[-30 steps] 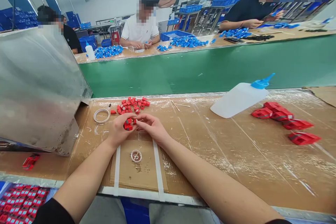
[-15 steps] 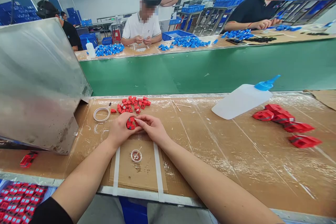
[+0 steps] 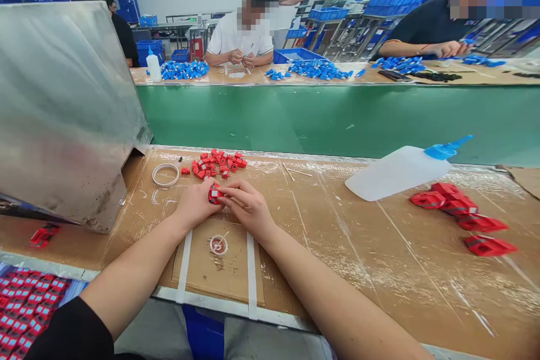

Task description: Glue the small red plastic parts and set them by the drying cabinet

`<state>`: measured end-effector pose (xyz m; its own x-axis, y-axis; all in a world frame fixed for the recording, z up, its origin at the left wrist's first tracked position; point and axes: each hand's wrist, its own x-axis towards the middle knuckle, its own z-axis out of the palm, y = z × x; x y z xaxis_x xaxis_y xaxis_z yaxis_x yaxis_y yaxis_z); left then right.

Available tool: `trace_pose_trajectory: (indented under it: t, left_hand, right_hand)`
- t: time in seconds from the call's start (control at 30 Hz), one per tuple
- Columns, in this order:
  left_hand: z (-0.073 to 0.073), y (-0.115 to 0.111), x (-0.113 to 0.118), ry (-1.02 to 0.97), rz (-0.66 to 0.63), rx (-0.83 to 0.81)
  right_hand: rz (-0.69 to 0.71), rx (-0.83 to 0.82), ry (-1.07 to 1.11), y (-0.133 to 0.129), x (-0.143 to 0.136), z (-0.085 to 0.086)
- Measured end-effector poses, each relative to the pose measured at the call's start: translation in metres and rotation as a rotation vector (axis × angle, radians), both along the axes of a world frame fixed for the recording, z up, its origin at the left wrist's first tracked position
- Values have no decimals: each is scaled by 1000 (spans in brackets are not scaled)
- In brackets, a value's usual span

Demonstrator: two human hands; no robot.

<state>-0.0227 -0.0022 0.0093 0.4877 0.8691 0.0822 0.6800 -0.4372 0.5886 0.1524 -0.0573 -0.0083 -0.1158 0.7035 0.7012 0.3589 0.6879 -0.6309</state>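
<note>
A small red plastic part (image 3: 215, 194) with a pale square on top is gripped in my left hand (image 3: 197, 200). My right hand (image 3: 248, 206) has its thumb and fingers pinched together against the part's right side. Just beyond my hands lies a pile of small red pieces (image 3: 217, 163). Nearer to me, a little clear cup (image 3: 218, 245) of brownish liquid with a thin stick in it rests on a cardboard pad (image 3: 230, 278) marked with white tape strips.
A metal box (image 3: 71, 112) stands at left, beside a tape roll (image 3: 166, 175). At right lie a squeeze bottle (image 3: 396, 174) and several larger red parts (image 3: 459, 205). A tray of red parts (image 3: 29, 315) is at lower left. Co-workers sit across a green divider (image 3: 270, 115).
The red part has turned in my left hand, and its pale square now faces up. My right fingers have shifted slightly along its side. The camera view has tilted a little.
</note>
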Motion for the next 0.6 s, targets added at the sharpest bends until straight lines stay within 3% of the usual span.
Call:
trace_pose_trajectory:
  t: [0.27, 0.4, 0.5, 0.6]
  left_hand:
    - [0, -3, 0, -31, -20, 20]
    - [2, -1, -4, -170, -201, -3]
    - [3, 1, -9, -214, -366, 3]
    - [2, 3, -12, -175, -423, 20]
  right_hand:
    - [3, 9, 25, -1, -7, -3]
    - [-2, -106, 164, 1, -4, -3]
    - [162, -273, 293, 2, 2, -5]
    - [367, -464, 278, 1, 6, -6]
